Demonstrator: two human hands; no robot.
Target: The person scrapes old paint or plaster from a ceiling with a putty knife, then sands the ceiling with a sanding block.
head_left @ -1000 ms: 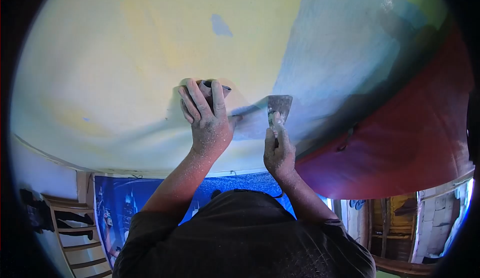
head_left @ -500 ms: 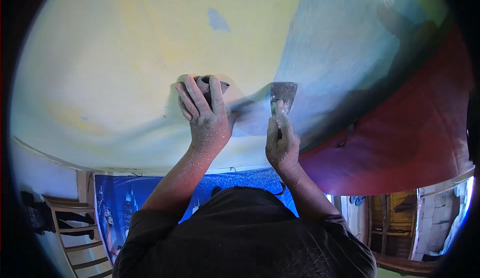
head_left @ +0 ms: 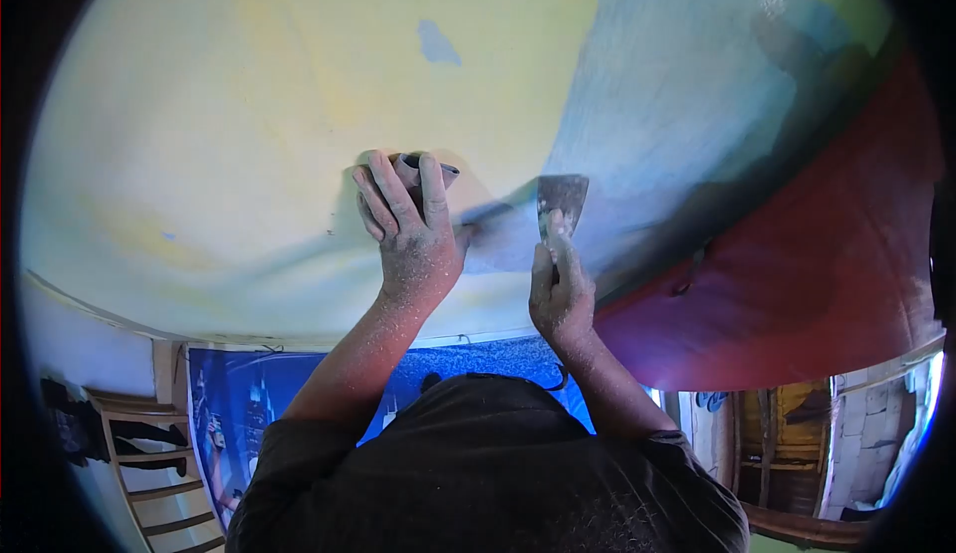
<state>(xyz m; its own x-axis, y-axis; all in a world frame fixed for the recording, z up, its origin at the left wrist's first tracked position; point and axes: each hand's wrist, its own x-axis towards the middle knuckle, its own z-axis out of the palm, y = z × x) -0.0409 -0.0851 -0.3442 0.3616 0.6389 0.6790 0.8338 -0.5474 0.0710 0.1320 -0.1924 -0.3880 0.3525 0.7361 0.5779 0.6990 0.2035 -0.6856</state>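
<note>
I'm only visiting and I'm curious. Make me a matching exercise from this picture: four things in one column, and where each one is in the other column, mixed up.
Things
1. putty knife
2. dark pad
3. small blue patch
4. red painted area

Places
A. on the yellow surface, above both hands
B. in the grip of the right hand
C. at the right of the view, beyond the blue band
D. pressed to the surface under the left hand

Pairs: 1-B; 2-D; 3-A; 4-C
</note>
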